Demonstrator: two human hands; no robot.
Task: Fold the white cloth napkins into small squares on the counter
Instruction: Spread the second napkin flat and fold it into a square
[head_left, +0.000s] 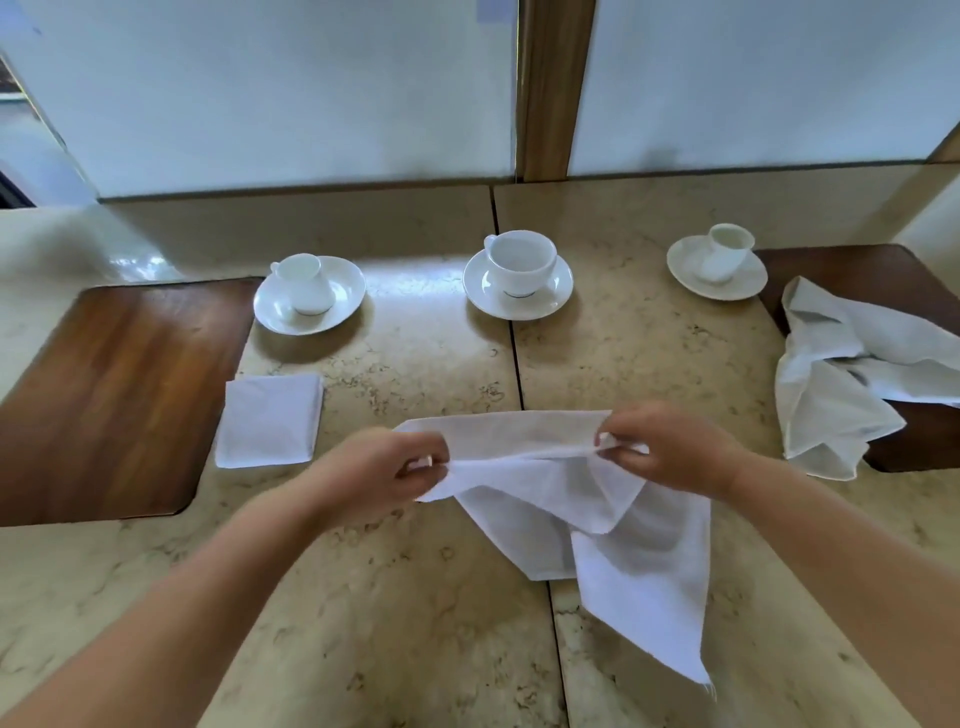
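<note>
Over the marble counter, left hand and right hand each pinch the napkin's top edge.

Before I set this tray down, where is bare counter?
Bare stone lies between the folded napkin and the saucers, and near the front left edge. Crowded: the middle, where both hands hold a napkin, and the right, with crumpled cloths.

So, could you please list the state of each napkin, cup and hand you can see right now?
Napkin in the hands: unfolded, top edge lifted, the rest draped on the counter.
Left hand: pinching that napkin's top edge.
Right hand: pinching the same edge.
Folded napkin: a flat square.
Crumpled napkins: unfolded, heaped at the right.
Left cup, middle cup, right cup: each on a saucer.
</note>
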